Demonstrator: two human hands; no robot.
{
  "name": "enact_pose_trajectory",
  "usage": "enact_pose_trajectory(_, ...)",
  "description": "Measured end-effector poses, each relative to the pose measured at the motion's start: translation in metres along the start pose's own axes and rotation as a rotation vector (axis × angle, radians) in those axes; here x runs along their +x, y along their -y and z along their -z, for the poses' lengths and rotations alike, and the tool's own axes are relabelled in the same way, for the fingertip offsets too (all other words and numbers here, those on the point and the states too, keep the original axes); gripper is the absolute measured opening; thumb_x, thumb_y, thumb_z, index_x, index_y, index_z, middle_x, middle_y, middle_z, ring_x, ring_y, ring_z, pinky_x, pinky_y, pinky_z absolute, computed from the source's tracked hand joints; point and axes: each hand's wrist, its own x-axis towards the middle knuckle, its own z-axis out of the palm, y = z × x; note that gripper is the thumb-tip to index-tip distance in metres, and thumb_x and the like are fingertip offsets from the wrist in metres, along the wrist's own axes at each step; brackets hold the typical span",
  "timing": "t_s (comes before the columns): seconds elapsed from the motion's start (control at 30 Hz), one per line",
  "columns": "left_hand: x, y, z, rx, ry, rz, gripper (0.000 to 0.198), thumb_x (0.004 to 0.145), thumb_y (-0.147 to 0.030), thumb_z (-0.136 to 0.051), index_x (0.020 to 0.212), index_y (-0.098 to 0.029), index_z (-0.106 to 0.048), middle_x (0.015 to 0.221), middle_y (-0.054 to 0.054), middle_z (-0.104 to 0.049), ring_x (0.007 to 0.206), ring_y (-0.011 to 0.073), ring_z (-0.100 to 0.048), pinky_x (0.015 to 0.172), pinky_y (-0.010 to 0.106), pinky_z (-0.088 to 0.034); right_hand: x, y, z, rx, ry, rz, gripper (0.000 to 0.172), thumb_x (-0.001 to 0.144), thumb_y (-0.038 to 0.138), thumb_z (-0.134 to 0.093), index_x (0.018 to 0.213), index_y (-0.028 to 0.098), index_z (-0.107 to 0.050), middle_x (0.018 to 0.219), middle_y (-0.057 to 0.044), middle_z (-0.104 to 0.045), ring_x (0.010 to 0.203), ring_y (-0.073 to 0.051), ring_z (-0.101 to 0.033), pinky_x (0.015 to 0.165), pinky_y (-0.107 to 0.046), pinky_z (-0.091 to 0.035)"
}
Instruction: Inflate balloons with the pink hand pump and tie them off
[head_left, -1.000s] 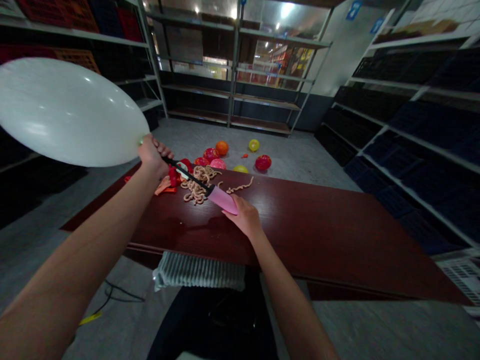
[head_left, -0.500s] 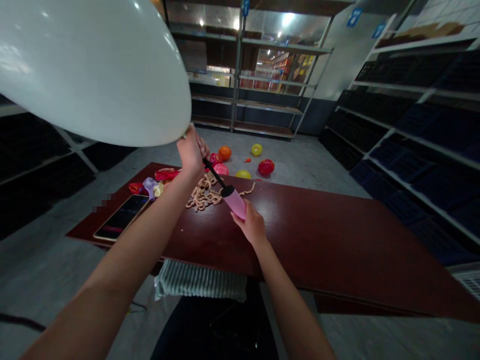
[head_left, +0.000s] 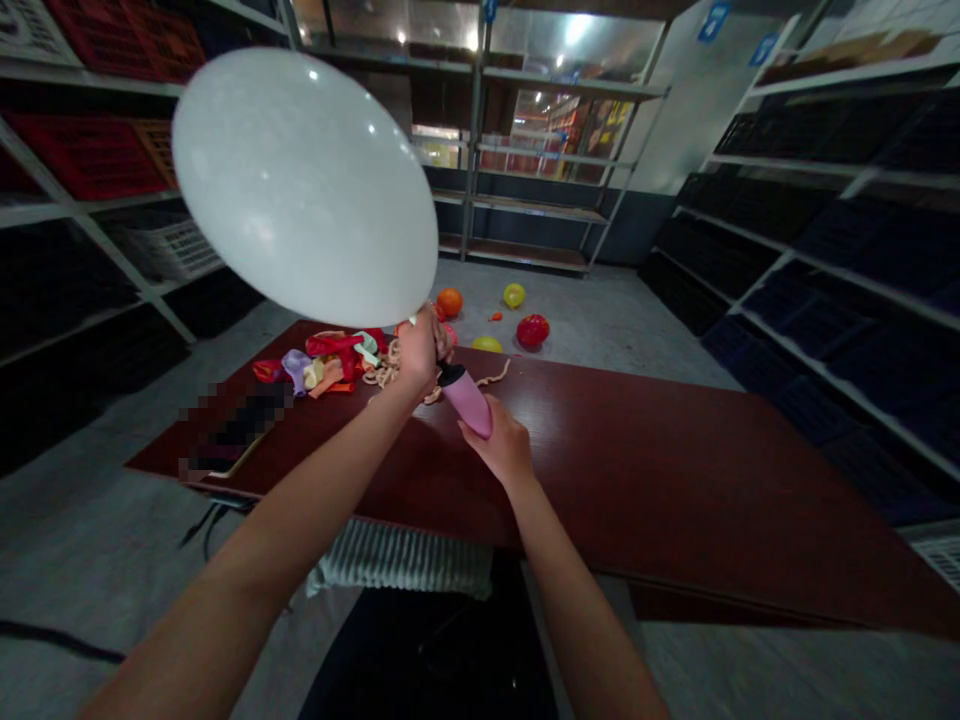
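Observation:
A large white inflated balloon (head_left: 304, 185) rises above the table's left half. My left hand (head_left: 420, 350) is closed around its neck, right where the neck meets the black tip of a pink hand pump (head_left: 469, 398). My right hand (head_left: 501, 448) is wrapped round the pump's pink barrel, just above the dark red table (head_left: 637, 470). The pump's rod is pushed in, with only a short black end showing.
Limp balloons in several colours (head_left: 319, 360) and a heap of tan rubber bands (head_left: 390, 372) lie at the table's far left. Inflated balloons (head_left: 529, 330) rest on the floor beyond. A blurred flat object (head_left: 232, 430) lies near the left edge. Shelving lines the walls.
The pump's black rod has gone into the barrel, bringing my left hand close to my right. The balloon has swung right and lower in view.

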Motion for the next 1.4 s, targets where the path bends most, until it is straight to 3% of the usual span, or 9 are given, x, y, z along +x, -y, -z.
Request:
enact_pose_trajectory(0.2,0.005,-0.007,0.026,-0.057,-0.060,0.061,0.051,0.107,-0.033,-0.042,0.058,-0.021,-0.031,0.038,-0.007,-0.027,0.029,0.0077,-0.024,0.033,0.021,-0.024,0.000,0.005,0.001,0.040,0.067,0.074,0.055,0.088,0.044,-0.070,0.137,0.022,-0.058,0.122,-0.007,-0.075,0.106,-0.025,-0.073,0.090,-0.036,-0.058)
enact_pose_trajectory(0.43,0.011,-0.015,0.048,-0.116,-0.185,0.093,0.048,0.103,-0.028,-0.045,0.059,-0.022,-0.026,0.042,-0.007,-0.026,0.030,0.0088,-0.025,0.035,0.024,-0.024,0.001,0.007,0.003,0.001,0.106,0.116,0.057,0.087,0.042,-0.073,0.138,0.023,-0.058,0.123,-0.007,-0.075,0.105,-0.025,-0.073,0.088,-0.034,-0.058)
enact_pose_trajectory(0.9,0.045,-0.071,0.088,-0.136,-0.369,0.123,0.044,0.104,-0.024,-0.039,0.062,-0.020,-0.026,0.043,-0.008,-0.023,0.032,0.0072,-0.025,0.036,0.022,-0.022,-0.001,0.011,0.003,-0.046,0.150,0.160,0.055,0.086,0.040,-0.076,0.135,0.022,-0.059,0.117,-0.008,-0.075,0.101,-0.025,-0.073,0.085,-0.033,-0.056)
enact_pose_trajectory(1.03,0.043,-0.094,0.078,-0.099,-0.356,0.102,0.044,0.104,-0.024,-0.037,0.062,-0.020,-0.025,0.043,-0.008,-0.022,0.031,0.0068,-0.024,0.036,0.021,-0.022,-0.001,0.012,0.004,0.017,0.156,0.166,0.056,0.087,0.039,-0.076,0.137,0.022,-0.056,0.126,-0.009,-0.073,0.107,-0.024,-0.072,0.090,-0.033,-0.056)
enact_pose_trajectory(1.2,0.029,-0.108,0.042,-0.073,-0.227,-0.005,0.051,0.107,-0.031,-0.040,0.059,-0.020,-0.024,0.042,-0.006,-0.022,0.032,0.0069,-0.023,0.036,0.022,-0.021,-0.004,0.007,0.001,0.055,0.111,0.139,0.053,0.091,0.042,-0.070,0.137,0.020,-0.056,0.127,-0.011,-0.072,0.109,-0.025,-0.072,0.092,-0.034,-0.056)
enact_pose_trajectory(1.3,0.024,-0.099,0.019,-0.064,-0.142,-0.036,0.054,0.107,-0.034,-0.043,0.057,-0.020,-0.025,0.042,-0.006,-0.021,0.032,0.0071,-0.021,0.036,0.023,-0.019,-0.006,0.004,0.001,0.058,0.078,0.115,0.055,0.092,0.043,-0.068,0.139,0.018,-0.054,0.128,-0.012,-0.071,0.107,-0.026,-0.072,0.090,-0.034,-0.057)
enact_pose_trajectory(1.4,0.017,-0.073,0.002,-0.037,-0.067,-0.031,0.056,0.107,-0.035,-0.043,0.055,-0.021,-0.027,0.041,-0.005,-0.022,0.032,0.0078,-0.021,0.035,0.023,-0.018,-0.007,0.002,0.002,0.059,0.065,0.085,0.055,0.093,0.042,-0.067,0.139,0.017,-0.054,0.125,-0.012,-0.072,0.105,-0.025,-0.073,0.089,-0.034,-0.057)
